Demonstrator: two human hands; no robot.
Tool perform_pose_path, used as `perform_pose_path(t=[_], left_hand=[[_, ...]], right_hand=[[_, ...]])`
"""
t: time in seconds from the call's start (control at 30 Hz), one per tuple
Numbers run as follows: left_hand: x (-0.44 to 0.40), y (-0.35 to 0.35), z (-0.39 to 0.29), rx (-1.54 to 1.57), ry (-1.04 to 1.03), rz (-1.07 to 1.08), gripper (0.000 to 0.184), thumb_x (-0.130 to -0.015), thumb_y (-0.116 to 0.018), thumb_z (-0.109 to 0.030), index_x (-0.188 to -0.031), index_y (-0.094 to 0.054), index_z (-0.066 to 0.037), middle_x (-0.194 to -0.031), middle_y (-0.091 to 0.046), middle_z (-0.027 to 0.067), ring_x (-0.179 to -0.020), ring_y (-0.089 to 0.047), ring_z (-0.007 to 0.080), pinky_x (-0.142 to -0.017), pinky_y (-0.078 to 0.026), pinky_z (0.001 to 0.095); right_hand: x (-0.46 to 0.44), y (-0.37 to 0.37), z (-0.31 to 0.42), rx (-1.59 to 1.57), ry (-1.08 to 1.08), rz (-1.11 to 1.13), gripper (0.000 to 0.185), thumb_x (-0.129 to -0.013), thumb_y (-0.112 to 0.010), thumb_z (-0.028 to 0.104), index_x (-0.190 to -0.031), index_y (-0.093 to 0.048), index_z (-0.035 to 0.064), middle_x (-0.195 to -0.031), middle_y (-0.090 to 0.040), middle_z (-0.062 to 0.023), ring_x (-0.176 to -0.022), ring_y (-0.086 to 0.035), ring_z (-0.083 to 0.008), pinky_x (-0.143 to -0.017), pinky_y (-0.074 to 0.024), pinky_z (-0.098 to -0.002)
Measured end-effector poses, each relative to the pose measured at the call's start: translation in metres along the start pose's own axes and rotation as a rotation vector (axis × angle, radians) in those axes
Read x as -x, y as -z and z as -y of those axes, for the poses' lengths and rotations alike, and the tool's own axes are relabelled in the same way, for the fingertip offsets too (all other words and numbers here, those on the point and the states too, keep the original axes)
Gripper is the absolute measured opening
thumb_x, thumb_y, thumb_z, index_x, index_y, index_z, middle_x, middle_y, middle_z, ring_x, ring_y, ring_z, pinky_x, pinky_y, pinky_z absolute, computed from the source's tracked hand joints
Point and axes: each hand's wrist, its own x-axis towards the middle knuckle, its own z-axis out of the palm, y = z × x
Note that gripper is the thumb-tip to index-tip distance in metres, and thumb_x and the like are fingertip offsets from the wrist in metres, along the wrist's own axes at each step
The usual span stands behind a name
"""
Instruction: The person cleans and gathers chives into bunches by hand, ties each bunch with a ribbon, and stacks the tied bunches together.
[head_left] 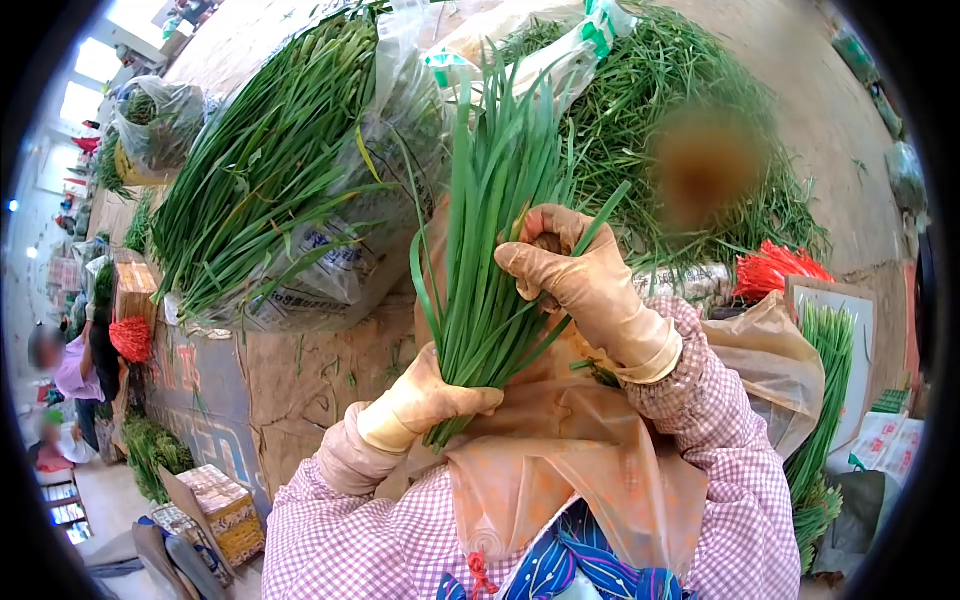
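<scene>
My left hand (425, 402), in a tan rubber glove, is closed around the lower end of a bunch of garlic chives (490, 240). The long green leaves fan upward, away from me. My right hand (590, 285), gloved the same way, is curled at the bunch's right side. Its thumb and fingers pinch a chive leaf (608, 212) that sticks out up and to the right. An orange-tinted plastic apron (560, 460) hangs beneath both hands.
Behind on the left lies a large pile of chives (270, 150) on clear plastic. A looser green heap (650, 90) spreads at back right. Red ties (780, 270) and upright chives (825, 360) are on the right. Other people (75, 365) are at far left.
</scene>
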Motion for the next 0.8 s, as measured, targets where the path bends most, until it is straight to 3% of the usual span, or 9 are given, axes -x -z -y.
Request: perform_pose_path(t=[0.2,0.33,0.4,0.47,0.53,0.57,0.6,0.67,0.8], left_hand=[[0.001,0.003,-0.002,0.055,0.053,-0.023,0.044,-0.069,-0.072,-0.003,-0.11,-0.058,-0.003,-0.082,-0.059,0.0019,-0.069,-0.056,0.01,-0.06,-0.047,0.0252],[-0.001,0.005,-0.001,0.093,0.063,-0.023,0.045,-0.065,-0.073,-0.002,-0.106,-0.056,-0.002,-0.08,-0.06,0.005,-0.064,-0.057,0.0141,-0.055,-0.048,0.0282],[-0.002,0.011,0.003,0.102,0.065,0.023,0.041,-0.065,-0.073,-0.005,-0.102,-0.058,-0.002,-0.077,-0.061,0.006,-0.066,-0.059,0.0164,-0.058,-0.049,0.0295],[-0.002,0.014,0.003,0.091,0.051,0.077,0.041,-0.066,-0.073,-0.007,-0.104,-0.058,-0.003,-0.08,-0.059,0.0041,-0.069,-0.058,0.0138,-0.061,-0.047,0.0273],[0.005,0.005,-0.013,0.128,0.066,0.038,0.046,-0.066,-0.071,-0.009,-0.11,-0.057,-0.004,-0.084,-0.058,0.0034,-0.075,-0.056,0.0121,-0.067,-0.045,0.0241],[0.006,-0.001,-0.021,0.139,0.027,0.028,0.048,-0.065,-0.071,-0.008,-0.111,-0.057,-0.004,-0.084,-0.059,0.0043,-0.075,-0.056,0.0128,-0.066,-0.045,0.0244],[0.005,-0.004,-0.026,0.15,-0.011,0.021,0.05,-0.064,-0.07,-0.007,-0.113,-0.057,-0.003,-0.084,-0.059,0.0053,-0.074,-0.057,0.0135,-0.065,-0.046,0.0247],[0.003,0.009,-0.019,0.174,0.047,0.122,0.053,-0.063,-0.07,-0.005,-0.114,-0.056,-0.002,-0.084,-0.059,0.0061,-0.074,-0.057,0.0143,-0.064,-0.046,0.0255],[-0.003,0.028,0.002,0.179,0.146,0.293,0.055,-0.06,-0.071,-0.003,-0.113,-0.056,0.001,-0.082,-0.06,0.0076,-0.071,-0.058,0.0158,-0.061,-0.047,0.027]], right_hand=[[0.005,0.006,-0.004,-0.013,-0.034,0.016,0.016,-0.083,-0.07,0.019,-0.086,-0.061,0.0061,-0.069,-0.059,0.0009,-0.056,-0.053,-0.0051,-0.046,-0.0392,-0.0206],[0.009,0.008,-0.013,-0.015,0.039,0.05,0.009,-0.084,-0.069,0.014,-0.088,-0.064,0.0085,-0.076,-0.061,-0.0006,-0.07,-0.059,-0.0101,-0.059,-0.0449,-0.0231],[0.005,0.009,-0.018,0.65,0.994,-0.09,0.012,-0.078,-0.07,0.012,-0.087,-0.062,0.0087,-0.084,-0.062,-0.0029,-0.075,-0.06,-0.0188,-0.061,-0.0481,-0.03],[0.015,0.015,-0.005,1.026,1.327,-0.016,0.023,-0.068,-0.068,0.013,-0.09,-0.062,0.0083,-0.096,-0.064,-0.0085,-0.083,-0.062,-0.0252,-0.068,-0.0512,-0.0346],[0.024,0.001,-0.006,0.985,1.396,0.059,0.027,-0.065,-0.067,0.016,-0.091,-0.062,0.0083,-0.097,-0.065,-0.0072,-0.081,-0.062,-0.0252,-0.067,-0.0515,-0.0331],[0.029,-0.001,0.003,0.957,1.264,0.247,0.022,-0.072,-0.067,0.011,-0.092,-0.06,0.0062,-0.093,-0.065,-0.0066,-0.078,-0.063,-0.0248,-0.066,-0.0518,-0.0317],[0.03,-0.004,-0.001,0.96,1.267,0.228,0.022,-0.072,-0.067,0.011,-0.092,-0.06,0.0062,-0.093,-0.065,-0.0066,-0.078,-0.063,-0.0248,-0.066,-0.0518,-0.0317],[0.03,-0.009,-0.011,0.294,0.771,0.431,0.012,-0.08,-0.062,0.013,-0.09,-0.059,0.006,-0.077,-0.061,-0.0095,-0.068,-0.061,-0.0256,-0.062,-0.0486,-0.0334],[0.028,-0.003,-0.006,0.322,0.495,0.649,0.012,-0.086,-0.064,0.012,-0.092,-0.056,0.0049,-0.072,-0.059,-0.0091,-0.064,-0.057,-0.0252,-0.058,-0.0458,-0.0327]])
